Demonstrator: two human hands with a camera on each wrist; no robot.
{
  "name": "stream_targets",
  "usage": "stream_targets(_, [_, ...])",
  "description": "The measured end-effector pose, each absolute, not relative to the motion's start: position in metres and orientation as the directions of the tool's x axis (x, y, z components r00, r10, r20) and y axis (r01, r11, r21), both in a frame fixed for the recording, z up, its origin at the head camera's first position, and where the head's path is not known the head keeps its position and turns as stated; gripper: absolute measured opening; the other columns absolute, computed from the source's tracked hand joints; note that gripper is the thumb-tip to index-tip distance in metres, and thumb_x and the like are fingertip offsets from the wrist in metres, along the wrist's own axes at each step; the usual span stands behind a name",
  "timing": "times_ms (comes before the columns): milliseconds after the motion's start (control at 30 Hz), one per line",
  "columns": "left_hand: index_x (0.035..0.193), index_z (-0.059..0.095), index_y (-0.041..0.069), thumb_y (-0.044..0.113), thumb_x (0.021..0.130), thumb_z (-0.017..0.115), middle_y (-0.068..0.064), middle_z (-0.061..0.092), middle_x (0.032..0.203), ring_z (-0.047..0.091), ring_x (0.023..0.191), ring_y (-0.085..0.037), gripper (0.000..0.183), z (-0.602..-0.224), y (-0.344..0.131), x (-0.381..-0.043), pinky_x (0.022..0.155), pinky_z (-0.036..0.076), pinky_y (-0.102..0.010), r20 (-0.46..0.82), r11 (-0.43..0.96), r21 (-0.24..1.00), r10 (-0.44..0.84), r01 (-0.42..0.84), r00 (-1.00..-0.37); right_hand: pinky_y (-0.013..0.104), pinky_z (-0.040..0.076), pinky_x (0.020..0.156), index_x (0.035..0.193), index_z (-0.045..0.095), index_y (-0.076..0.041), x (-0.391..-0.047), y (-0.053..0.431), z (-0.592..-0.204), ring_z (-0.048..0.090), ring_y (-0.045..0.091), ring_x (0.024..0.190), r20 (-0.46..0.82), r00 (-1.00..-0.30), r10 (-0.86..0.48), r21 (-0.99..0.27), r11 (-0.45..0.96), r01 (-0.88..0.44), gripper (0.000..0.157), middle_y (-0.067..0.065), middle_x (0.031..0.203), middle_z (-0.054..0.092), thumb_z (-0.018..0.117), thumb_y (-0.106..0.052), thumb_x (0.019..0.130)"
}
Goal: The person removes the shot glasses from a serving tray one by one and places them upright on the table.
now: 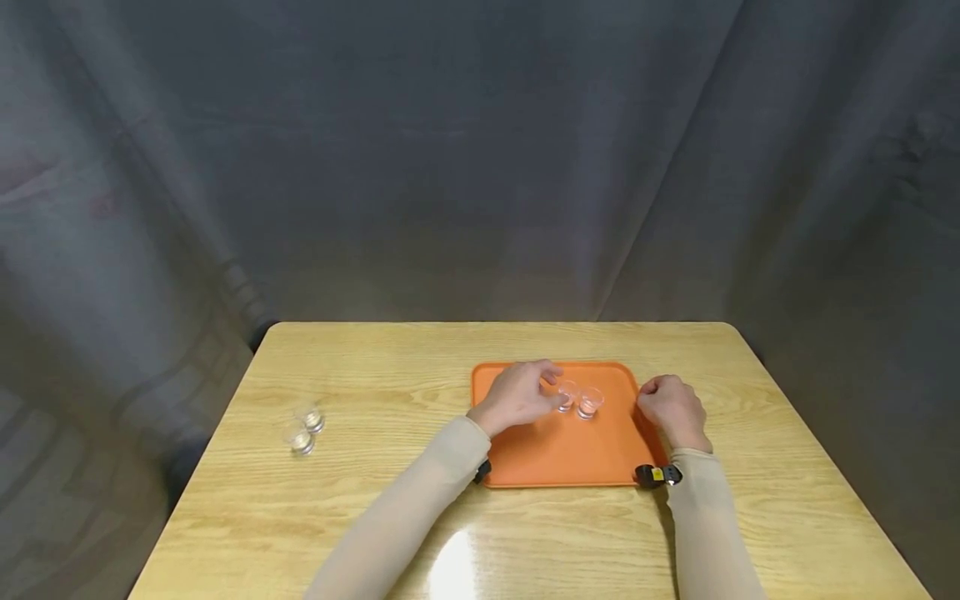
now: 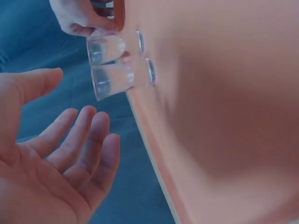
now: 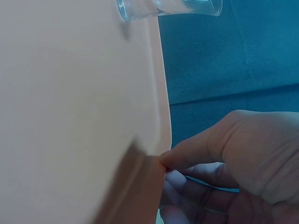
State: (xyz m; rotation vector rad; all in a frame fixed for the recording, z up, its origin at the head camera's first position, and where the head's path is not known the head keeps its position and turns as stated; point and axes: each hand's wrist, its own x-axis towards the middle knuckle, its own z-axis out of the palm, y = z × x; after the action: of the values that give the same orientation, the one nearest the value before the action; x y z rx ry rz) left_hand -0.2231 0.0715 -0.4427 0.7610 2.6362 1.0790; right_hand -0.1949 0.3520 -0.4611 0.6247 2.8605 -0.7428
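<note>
An orange tray (image 1: 558, 458) lies on the table, and two small clear glasses (image 1: 589, 403) stand side by side on it. My left hand (image 1: 521, 396) hovers over the tray just left of the glasses, fingers spread and holding nothing. In the left wrist view a gap shows between those fingers (image 2: 110, 156) and the nearer glass (image 2: 112, 80). At the tray's right side, my right hand (image 1: 675, 410) pinches the rim between thumb (image 3: 194, 150) and curled fingers. Part of one glass (image 3: 189, 5) shows at the top of the right wrist view.
Two more small clear glasses, one nearer (image 1: 302, 440) and one farther (image 1: 313, 420), stand on the left of the wooden table (image 1: 390, 367). They appear to have something pale at the bottom. A dark curtain (image 1: 465, 167) hangs behind the table and along its sides.
</note>
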Motion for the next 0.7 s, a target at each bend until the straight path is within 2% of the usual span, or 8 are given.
stream_targets(200, [0.141,0.068,0.017,0.039,0.099,0.076,0.002,0.076,0.128,0.074,0.104,-0.015,0.048,-0.447,0.078,-0.226,0.086,0.056,-0.030,0.012,0.620,0.686,0.514,0.382,-0.858,0.043,0.043,0.073,0.105,0.070,-0.001,-0.194,0.352,-0.461,0.060,0.033,0.084,-0.208,-0.910,0.357,-0.442,0.796,0.413,0.018,0.018,0.096,0.068,0.061,-0.013,0.093])
stream_targets(467, [0.143,0.067,0.017,0.036,0.098,0.077,-0.001,0.075,0.131,0.073,0.110,-0.018,0.050,-0.456,0.080,-0.231,0.091,0.058,-0.033,-0.005,0.630,0.687,0.503,0.362,-0.864,0.042,0.042,0.073,0.104,0.071,-0.002,-0.198,0.352,-0.458,0.060,0.032,0.084,-0.219,-0.914,0.343,-0.447,0.797,0.406,0.018,0.017,0.096,0.069,0.062,-0.013,0.094])
stream_targets(700, [0.146,0.065,0.017,0.038,0.098,0.077,0.000,0.074,0.134,0.073,0.104,-0.014,0.054,-0.462,0.092,-0.234,0.089,0.057,-0.029,-0.017,0.625,0.679,0.538,0.385,-0.843,0.043,0.043,0.072,0.104,0.071,-0.002,-0.194,0.357,-0.457,0.060,0.033,0.084,-0.215,-0.913,0.347,-0.443,0.798,0.408,0.018,0.017,0.097,0.069,0.062,-0.014,0.093])
